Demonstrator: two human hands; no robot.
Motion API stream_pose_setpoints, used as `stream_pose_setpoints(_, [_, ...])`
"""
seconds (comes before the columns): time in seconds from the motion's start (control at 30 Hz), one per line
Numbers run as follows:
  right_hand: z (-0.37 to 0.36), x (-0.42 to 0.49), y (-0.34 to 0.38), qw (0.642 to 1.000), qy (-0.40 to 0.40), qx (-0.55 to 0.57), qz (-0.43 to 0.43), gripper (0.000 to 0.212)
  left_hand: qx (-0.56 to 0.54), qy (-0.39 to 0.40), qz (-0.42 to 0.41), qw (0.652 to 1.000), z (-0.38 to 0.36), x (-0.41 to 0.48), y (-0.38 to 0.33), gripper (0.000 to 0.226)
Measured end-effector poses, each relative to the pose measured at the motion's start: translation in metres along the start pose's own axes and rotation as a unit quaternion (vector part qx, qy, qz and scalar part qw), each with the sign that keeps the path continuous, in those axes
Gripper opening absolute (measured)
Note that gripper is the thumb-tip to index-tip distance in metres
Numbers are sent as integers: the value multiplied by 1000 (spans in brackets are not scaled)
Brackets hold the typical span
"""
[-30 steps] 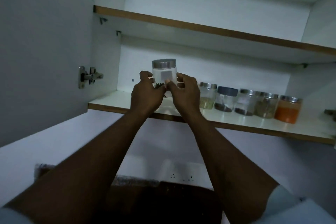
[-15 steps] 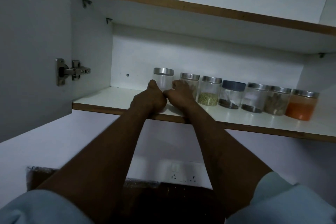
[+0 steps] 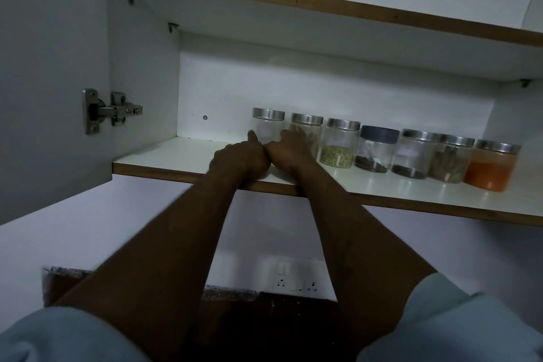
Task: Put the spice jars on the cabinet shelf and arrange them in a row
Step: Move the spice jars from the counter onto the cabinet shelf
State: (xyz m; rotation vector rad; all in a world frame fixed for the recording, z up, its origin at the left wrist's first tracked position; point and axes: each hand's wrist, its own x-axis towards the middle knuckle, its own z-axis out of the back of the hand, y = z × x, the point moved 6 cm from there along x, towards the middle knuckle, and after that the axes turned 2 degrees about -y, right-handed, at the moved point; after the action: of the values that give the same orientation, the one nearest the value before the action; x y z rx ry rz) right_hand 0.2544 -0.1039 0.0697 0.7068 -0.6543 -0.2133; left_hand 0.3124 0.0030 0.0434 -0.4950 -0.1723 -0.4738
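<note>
- Head view: seven spice jars in one row on the cabinet shelf (image 3: 164, 156). Landmark: the dark-lidded jar (image 3: 377, 150), mid-row.
- The end jar (image 3: 268, 126) is the task jar, third to the left of the landmark. It stands upright on the shelf, just beside its neighbour, the stick-spice jar (image 3: 307, 129).
- Left hand (image 3: 239, 156): thumb up along the end jar's left wall, other fingers curled at its base. Looks like a grip low on the jar.
- Right hand (image 3: 289, 150): touches the left hand, fingers reaching in where the end jar meets the stick-spice jar. Can't tell whether it's holding or just nudging.
- Orange-powder jar (image 3: 490, 164) sits furthest right of the landmark.
- Handling, my read: clear rigid walls, likely glass, so breakable and smooth. The end jar looks nearly empty, so light and easy to tip.
- Hold it by the body, low, both sides. Don't lift by the metal lid; slide it along the shelf to align.
- Row looks nearly done.
</note>
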Motion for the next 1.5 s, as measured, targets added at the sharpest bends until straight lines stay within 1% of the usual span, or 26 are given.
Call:
stream_pose_setpoints(0.03, [0,-2,1,1000,1,-2,-2,38,10,7,1,1000,-1,0,0,92])
stream_pose_setpoints(0.1, [-1,-2,1,1000,4,-6,-11,55,28,17,2,999,-2,-1,1,96])
stream_pose_setpoints(0.2, [-4,1,-1,1000,12,-10,-26,67,48,19,4,999,-3,-1,0,96])
stream_pose_setpoints(0.27, [-3,-2,0,999,14,-17,-33,70,51,19,9,998,-2,-3,0,96])
stream_pose_setpoints(0.3, [-3,-3,0,999,11,-22,-33,66,50,17,10,999,-2,-6,-1,95])
stream_pose_setpoints(0.33, [-2,-3,1,999,4,-25,-31,56,48,13,13,999,0,-9,-1,95])
stream_pose_setpoints(0.4, [0,-5,2,999,-18,-27,-18,28,43,-12,22,999,4,-17,-1,89])
stream_pose_setpoints(0.43, [1,-8,3,999,-32,-25,-13,30,45,-35,25,998,7,-22,-1,84])
stream_pose_setpoints(0.5, [4,-14,5,998,-57,-26,-1,52,57,-84,19,995,12,-31,-2,70])
stream_pose_setpoints(0.53, [6,-17,6,997,-65,-27,14,56,61,-98,7,993,15,-35,-4,61])
stream_pose_setpoints(0.6, [8,-24,9,997,-57,-26,32,45,63,-84,-20,994,19,-43,-5,55])
stream_pose_setpoints(0.7, [9,-40,15,997,-3,-48,57,24,73,-59,-65,993,21,-60,-4,55])
stream_pose_setpoints(0.77, [11,-57,22,994,11,-60,88,24,79,-89,-82,990,24,-76,-2,47])
stream_pose_setpoints(0.83, [13,-81,29,994,-2,-52,100,24,65,-124,-96,985,27,-97,2,36])
stream_pose_setpoints(0.9, [13,-111,36,992,-35,-29,122,15,-5,-154,-125,980,26,-125,6,33])
stream_pose_setpoints(0.97, [7,-148,40,985,-80,6,155,12,-121,-181,-171,961,18,-162,11,35])
stream_pose_setpoints(1.03, [-9,-187,32,981,-84,88,154,11,-196,-182,-177,947,-1,-200,24,34])
stream_pose_setpoints(1.1, [-35,-225,12,984,-56,116,126,12,-192,-171,-156,954,-30,-235,47,35])
stream_pose_setpoints(1.17, [-70,-262,-12,991,4,101,91,13,-160,-147,-115,969,-63,-266,76,29])
stream_pose_setpoints(1.27, [-120,-317,-41,991,91,76,55,16,-132,-50,-51,989,-110,-313,116,25])
stream_pose_setpoints(1.3, [-135,-334,-48,990,115,67,49,16,-95,-45,-57,993,-117,-329,126,26])
stream_pose_setpoints(1.33, [-149,-350,-55,988,139,58,41,15,-28,-60,-78,995,-119,-344,135,26])
stream_pose_setpoints(1.4, [-176,-380,-70,981,190,44,23,13,105,-44,-99,989,-129,-368,154,22])
stream_pose_setpoints(1.43, [-189,-395,-76,975,220,38,14,14,133,-7,-88,987,-141,-377,168,24])
stream_pose_setpoints(1.47, [-203,-410,-83,968,251,28,7,14,132,15,-73,988,-153,-386,182,32])
stream_pose_setpoints(1.5, [-215,-425,-89,961,278,14,1,14,88,37,-33,995,-169,-395,197,40])
